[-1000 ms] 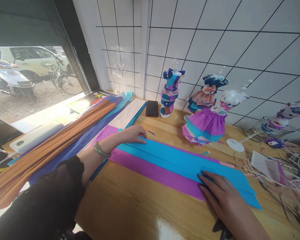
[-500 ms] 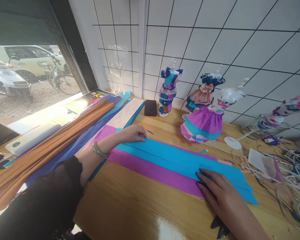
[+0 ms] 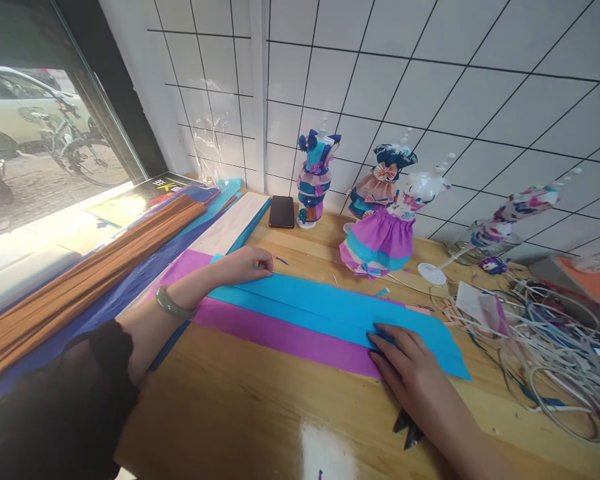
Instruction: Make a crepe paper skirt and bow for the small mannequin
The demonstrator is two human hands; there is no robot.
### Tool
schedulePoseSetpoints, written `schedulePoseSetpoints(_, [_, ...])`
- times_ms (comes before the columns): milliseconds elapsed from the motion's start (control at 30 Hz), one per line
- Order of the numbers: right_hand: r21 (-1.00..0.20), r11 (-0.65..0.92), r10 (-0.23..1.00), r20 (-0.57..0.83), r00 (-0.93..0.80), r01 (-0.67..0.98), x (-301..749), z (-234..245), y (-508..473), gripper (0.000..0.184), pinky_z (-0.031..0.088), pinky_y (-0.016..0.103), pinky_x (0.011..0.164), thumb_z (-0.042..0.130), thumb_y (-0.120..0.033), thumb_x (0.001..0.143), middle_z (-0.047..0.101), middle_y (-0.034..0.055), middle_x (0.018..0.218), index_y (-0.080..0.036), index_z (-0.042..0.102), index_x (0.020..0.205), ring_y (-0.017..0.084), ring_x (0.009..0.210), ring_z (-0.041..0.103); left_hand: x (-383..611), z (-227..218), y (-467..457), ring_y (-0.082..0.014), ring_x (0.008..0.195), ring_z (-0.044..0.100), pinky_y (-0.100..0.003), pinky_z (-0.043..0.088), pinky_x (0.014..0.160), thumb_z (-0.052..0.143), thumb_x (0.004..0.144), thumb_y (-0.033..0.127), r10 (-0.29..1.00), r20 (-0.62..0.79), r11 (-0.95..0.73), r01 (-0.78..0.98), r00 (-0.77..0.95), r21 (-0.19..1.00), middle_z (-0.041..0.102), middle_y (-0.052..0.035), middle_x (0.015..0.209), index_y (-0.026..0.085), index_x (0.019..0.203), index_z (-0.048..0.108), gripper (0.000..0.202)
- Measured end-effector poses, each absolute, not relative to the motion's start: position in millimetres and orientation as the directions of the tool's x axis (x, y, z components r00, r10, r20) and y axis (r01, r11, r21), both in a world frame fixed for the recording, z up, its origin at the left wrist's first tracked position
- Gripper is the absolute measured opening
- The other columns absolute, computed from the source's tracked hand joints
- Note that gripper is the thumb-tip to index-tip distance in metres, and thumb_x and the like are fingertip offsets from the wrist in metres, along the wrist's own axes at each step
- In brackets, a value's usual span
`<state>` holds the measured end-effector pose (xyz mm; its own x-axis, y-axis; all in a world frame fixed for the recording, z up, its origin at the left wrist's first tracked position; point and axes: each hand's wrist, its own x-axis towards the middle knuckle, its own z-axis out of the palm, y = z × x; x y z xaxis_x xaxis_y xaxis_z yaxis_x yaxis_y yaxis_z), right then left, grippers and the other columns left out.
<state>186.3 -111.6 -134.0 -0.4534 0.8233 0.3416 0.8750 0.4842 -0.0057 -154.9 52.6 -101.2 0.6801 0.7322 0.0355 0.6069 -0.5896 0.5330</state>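
A long blue crepe-paper strip (image 3: 330, 307) lies folded over a purple strip (image 3: 280, 337) on the wooden table (image 3: 240, 413). My left hand (image 3: 243, 265) rests on the blue strip's far left end, fingers curled down and pressing it. My right hand (image 3: 413, 370) lies flat on the strip's right end, fingers stretched out, holding it against the table. A green bangle (image 3: 173, 305) sits on my left wrist.
Rolls of brown, dark blue and white paper (image 3: 95, 273) lie at the left by the window. A phone (image 3: 282, 211) and several dressed doll stands (image 3: 380, 237) line the tiled wall. Tangled paper trimmings and cords (image 3: 540, 340) crowd the right side. A small dark scrap (image 3: 407, 427) lies near my right wrist.
The view has swung right and down a little, so everything sits further left in frame. Both hands keep their places on the blue strip.
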Motion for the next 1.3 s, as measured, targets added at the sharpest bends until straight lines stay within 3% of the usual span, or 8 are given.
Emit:
schedulePoseSetpoints(433, [-0.022, 0.487, 0.808, 0.392, -0.44, 0.873, 181, -133, -111, 0.035, 0.047, 0.045, 0.092, 0.043, -0.032, 0.09, 0.061, 0.0135, 0.115, -0.015, 0.056, 0.119, 0.026, 0.112, 0.053, -152, -94, 48, -0.0127, 0.073, 0.053, -0.023, 0.037, 0.064, 0.041, 0.084, 0.035, 0.737, 0.016, -0.569, 0.608, 0.676, 0.554, 0.059, -0.0012, 0.081, 0.018, 0.086, 0.053, 0.021])
schedulePoseSetpoints(633, [-0.013, 0.498, 0.801, 0.389, -0.454, 0.867, 181, -130, -112, 0.032, 0.046, 0.045, 0.093, 0.043, -0.031, 0.091, 0.065, 0.0106, 0.111, -0.016, 0.058, 0.116, 0.025, 0.111, 0.054, -152, -88, 44, -0.0127, 0.074, 0.051, -0.021, 0.034, 0.061, 0.057, 0.072, 0.047, 0.707, -0.124, -0.574, 0.667, 0.697, 0.475, 0.057, -0.0001, 0.084, 0.02, 0.094, 0.057, 0.035])
schedulePoseSetpoints(700, [-0.009, 0.505, 0.8, 0.38, -0.464, 0.863, 182, -130, -112, 0.032, 0.046, 0.044, 0.093, 0.044, -0.031, 0.091, 0.065, 0.0106, 0.111, -0.016, 0.059, 0.115, 0.025, 0.11, 0.055, -151, -88, 43, -0.0121, 0.07, 0.049, -0.021, 0.032, 0.058, 0.059, 0.071, 0.047, 0.677, -0.161, -0.596, 0.663, 0.718, 0.453, 0.056, 0.0006, 0.077, 0.019, 0.086, 0.059, 0.032])
schedulePoseSetpoints(833, [-0.025, 0.515, 0.798, 0.38, -0.468, 0.857, 181, -130, -111, 0.03, 0.047, 0.043, 0.092, 0.044, -0.029, 0.09, 0.065, 0.0107, 0.109, -0.016, 0.061, 0.111, 0.024, 0.108, 0.056, -148, -86, 42, -0.01, 0.062, 0.046, -0.022, 0.03, 0.056, 0.054, 0.075, 0.041, 0.638, -0.163, -0.612, 0.624, 0.752, 0.486, 0.052, 0.0019, 0.067, 0.017, 0.07, 0.055, 0.025])
schedulePoseSetpoints(1033, [-0.036, 0.518, 0.798, 0.381, -0.468, 0.854, 178, -129, -111, 0.028, 0.048, 0.043, 0.091, 0.043, -0.028, 0.091, 0.065, 0.0109, 0.109, -0.018, 0.063, 0.108, 0.024, 0.107, 0.056, -148, -80, 40, -0.0116, 0.066, 0.047, -0.023, 0.032, 0.058, 0.047, 0.08, 0.043, 0.66, -0.158, -0.569, 0.625, 0.735, 0.534, 0.053, 0.0004, 0.076, 0.017, 0.08, 0.053, 0.027])
schedulePoseSetpoints(1300, [-0.031, 0.512, 0.799, 0.383, -0.463, 0.858, 175, -128, -111, 0.029, 0.048, 0.043, 0.09, 0.046, -0.027, 0.09, 0.06, 0.0142, 0.115, -0.015, 0.061, 0.111, 0.025, 0.108, 0.055, -146, -80, 39, -0.0124, 0.067, 0.048, -0.022, 0.032, 0.059, 0.041, 0.084, 0.043, 0.682, -0.16, -0.579, 0.66, 0.714, 0.48, 0.053, -0.0002, 0.078, 0.018, 0.085, 0.05, 0.026])
